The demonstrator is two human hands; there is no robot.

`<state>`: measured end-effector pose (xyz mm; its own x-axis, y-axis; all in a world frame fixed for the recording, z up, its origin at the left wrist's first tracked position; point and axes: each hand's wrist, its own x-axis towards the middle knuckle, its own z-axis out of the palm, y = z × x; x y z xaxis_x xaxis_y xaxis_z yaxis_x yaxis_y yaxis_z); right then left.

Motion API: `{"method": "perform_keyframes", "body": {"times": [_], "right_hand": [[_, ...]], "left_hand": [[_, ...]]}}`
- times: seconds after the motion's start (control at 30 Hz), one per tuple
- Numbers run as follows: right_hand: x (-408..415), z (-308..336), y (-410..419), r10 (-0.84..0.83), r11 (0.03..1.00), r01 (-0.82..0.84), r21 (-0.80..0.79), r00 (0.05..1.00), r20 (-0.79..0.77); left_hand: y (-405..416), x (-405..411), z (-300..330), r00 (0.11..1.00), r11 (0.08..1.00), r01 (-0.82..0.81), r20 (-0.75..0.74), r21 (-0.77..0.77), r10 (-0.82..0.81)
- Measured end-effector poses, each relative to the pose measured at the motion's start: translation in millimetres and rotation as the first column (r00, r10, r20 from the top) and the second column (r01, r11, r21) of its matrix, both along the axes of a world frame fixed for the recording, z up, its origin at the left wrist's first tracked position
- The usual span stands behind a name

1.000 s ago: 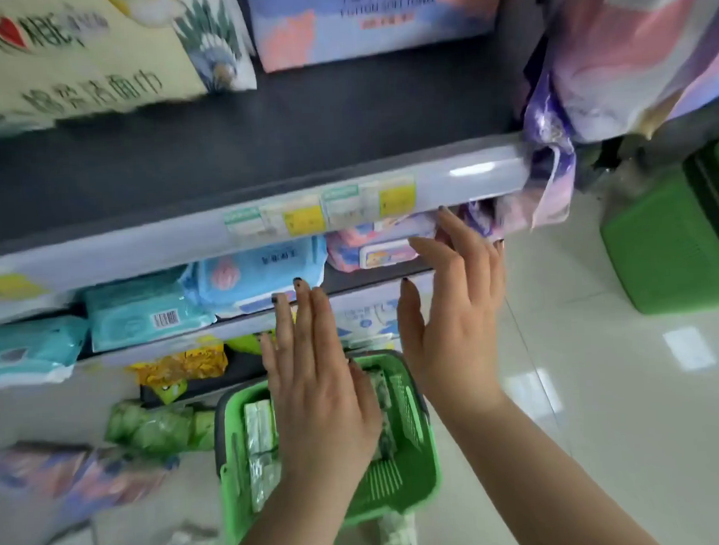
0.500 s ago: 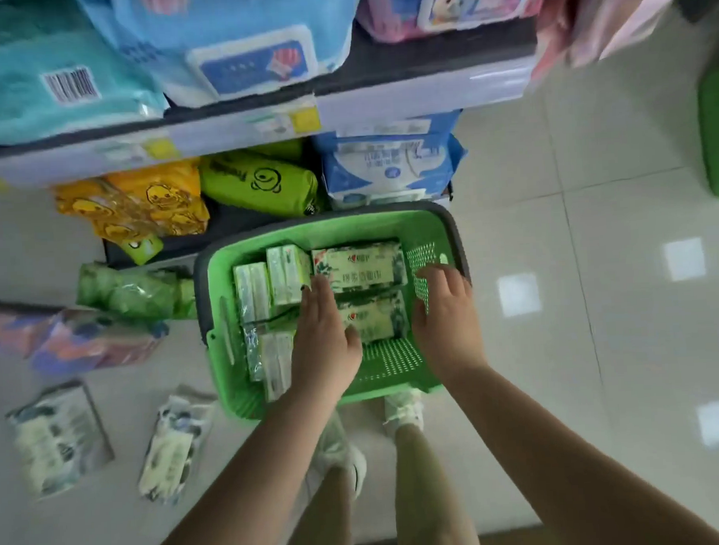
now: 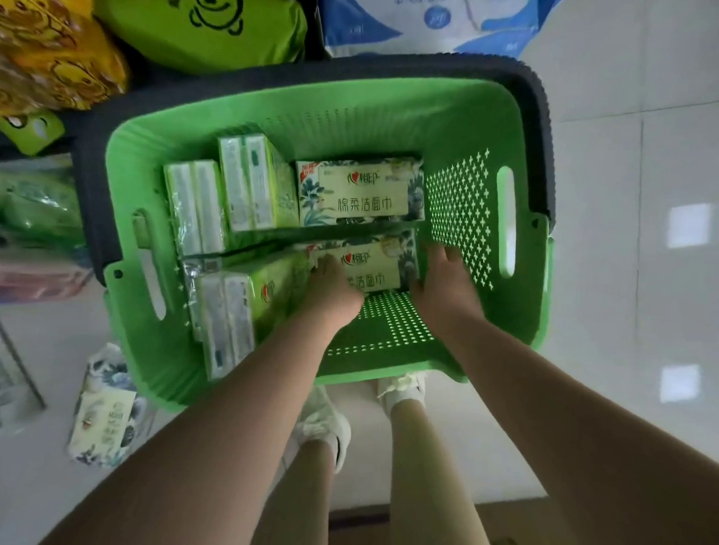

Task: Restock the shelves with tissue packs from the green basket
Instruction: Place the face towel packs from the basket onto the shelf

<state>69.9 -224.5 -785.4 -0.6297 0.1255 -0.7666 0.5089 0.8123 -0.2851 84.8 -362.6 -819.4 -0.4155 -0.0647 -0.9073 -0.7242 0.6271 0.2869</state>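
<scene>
Left hand [image 3: 334,292], right hand [image 3: 447,283]: bracketing ends of near tissue pack [image 3: 368,268] in green basket [image 3: 524,306], grip not confirmed. Likely light, soft, film-slick; take by short ends.

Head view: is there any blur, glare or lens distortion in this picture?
Head view: strong wide-angle bending at the edges; the green basket bulges. Bright square ceiling-light reflections glare on the floor tiles. Both hands, left hand and right hand, look slightly motion-blurred; the packs on the left border are smeared.

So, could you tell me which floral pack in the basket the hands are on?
The nearer floral pack, flanked by both hands; the farther one lies untouched.
</scene>
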Motion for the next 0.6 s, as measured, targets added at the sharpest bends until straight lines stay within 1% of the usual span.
{"method": "perform_keyframes", "body": {"times": [0.07,0.17,0.2,0.3,0.33,0.4,0.6], "right_hand": [[0,-18,5,-0.035,0.999,0.033,0.022,0.994,0.101],[-3,-46,11,0.031,0.995,-0.051,0.085,0.976,0.216],[-3,-56,13,0.050,0.994,-0.071,0.082,0.970,0.236],[-8,-78,18,0.081,0.996,-0.090,0.025,0.968,0.237],[-9,-88,19,0.062,0.998,-0.067,0.010,0.967,0.246],[-13,-104,19,0.003,1.000,-0.001,-0.008,0.964,0.266],[-23,-133,9,-0.140,0.984,0.172,-0.052,0.915,0.378]], "left_hand": [[1,-3,-9,0.994,0.997,-0.076,0.083,0.032,0.073],[-1,-3,-22,0.975,0.980,-0.186,0.137,0.069,0.175],[-2,-2,-25,0.963,0.969,-0.238,0.148,0.066,0.226],[-2,1,-36,0.880,0.893,-0.448,0.158,-0.037,0.448],[0,2,-39,0.868,0.880,-0.468,0.144,-0.085,0.476],[2,2,-45,0.869,0.875,-0.463,0.120,-0.144,0.479],[-3,0,-53,0.878,0.891,-0.421,0.169,-0.171,0.447]]}}
